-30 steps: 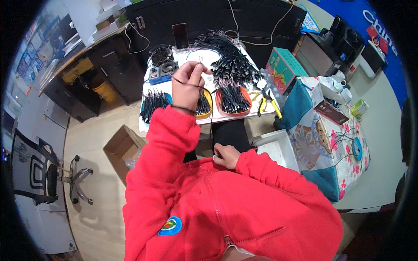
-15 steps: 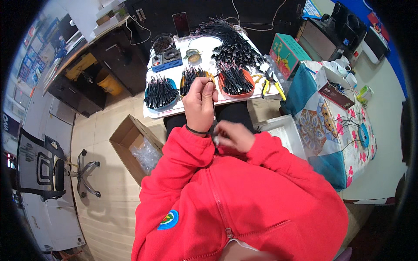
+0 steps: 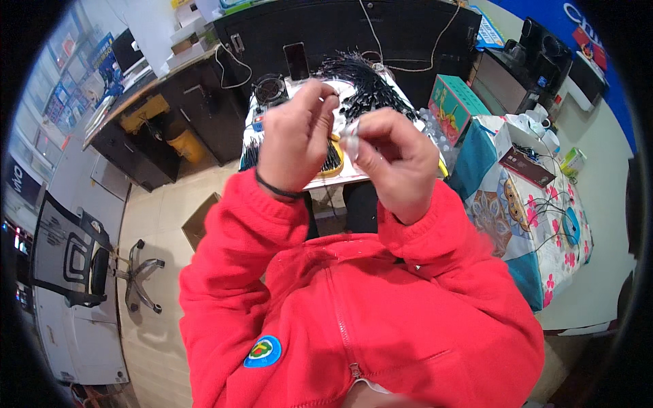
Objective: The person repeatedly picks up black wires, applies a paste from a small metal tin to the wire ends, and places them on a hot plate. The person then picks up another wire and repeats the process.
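Observation:
Both my hands are raised close together over the near side of the white table (image 3: 350, 178). My left hand (image 3: 294, 139), with a dark band at the wrist, is closed in a pinch; what its fingertips hold is too small to make out. Thumb and fingers of my right hand (image 3: 403, 163) pinch a small whitish, shiny strip (image 3: 352, 144), just right of the left fingers. Behind them lies a large heap of black cables (image 3: 367, 85). A yellow-rimmed tray (image 3: 333, 163) of black cables shows partly between my hands. More black cables (image 3: 250, 154) show left of my left wrist.
A phone (image 3: 296, 61) stands upright at the table's back, near a round black device (image 3: 270, 90). At right are a green box (image 3: 449, 105) and a cloth-covered table (image 3: 490, 204). A cardboard box (image 3: 201, 221) and an office chair (image 3: 78, 251) stand at left.
My right hand has risen from my lap to beside the left hand, now with a whitish strip in its pinch. The left hand has moved up and slightly left. The view has shifted a little.

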Motion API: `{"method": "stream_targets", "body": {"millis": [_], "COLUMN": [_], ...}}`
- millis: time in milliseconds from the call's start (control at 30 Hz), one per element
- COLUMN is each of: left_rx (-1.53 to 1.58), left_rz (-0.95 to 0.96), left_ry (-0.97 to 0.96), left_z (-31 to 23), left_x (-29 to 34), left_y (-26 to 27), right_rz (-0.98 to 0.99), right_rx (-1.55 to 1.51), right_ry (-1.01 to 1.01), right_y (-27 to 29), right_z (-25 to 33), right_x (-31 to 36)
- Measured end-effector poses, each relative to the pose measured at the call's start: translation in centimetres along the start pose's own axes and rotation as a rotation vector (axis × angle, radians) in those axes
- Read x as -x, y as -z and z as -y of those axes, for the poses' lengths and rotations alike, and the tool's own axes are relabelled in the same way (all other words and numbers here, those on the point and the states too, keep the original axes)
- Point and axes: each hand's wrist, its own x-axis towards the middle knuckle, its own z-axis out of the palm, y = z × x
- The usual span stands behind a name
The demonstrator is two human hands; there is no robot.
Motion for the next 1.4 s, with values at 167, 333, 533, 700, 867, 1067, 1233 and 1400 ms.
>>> {"method": "stream_targets", "body": {"millis": [167,333,533,700,867,1067,1233,1400], "left_rx": [-0.164,-0.03,0.685,0.709,0.765,0.828,0.598,-0.129], "left_rz": [0.142,0.002,-0.068,-0.077,-0.044,-0.067,-0.039,-0.13], "left_ry": [-0.014,0.126,0.615,0.672,0.749,0.804,0.688,0.078], "left_z": [-2.3,-2.3,-1.7,-1.5,-1.0,-0.2,-1.3,-2.7], "left_x": [-0.6,5.1,9.3,10.5,11.3,11.4,11.3,11.4], "left_y": [3.9,1.3,-1.7,-2.3,-2.3,-2.6,-2.0,-1.5], "right_rz": [-0.169,-0.142,-0.06,0.003,0.045,0.142,0.1,-0.009], "right_rx": [-0.604,-0.549,-0.563,-0.489,-0.498,-0.492,-0.439,-0.392], "right_ry": [-0.328,-0.31,-0.384,-0.535,-0.571,-0.579,-0.552,-0.425], "right_y": [-1.2,-2.3,-1.1,0.3,0.9,1.1,0.3,-1.1], "right_z": [-0.3,-2.2,-3.4,-4.4,-5.3,-5.2,-3.9,-1.6], "right_x": [0.2,3.3,5.1,5.9,6.3,5.6,5.3,6.6]}}
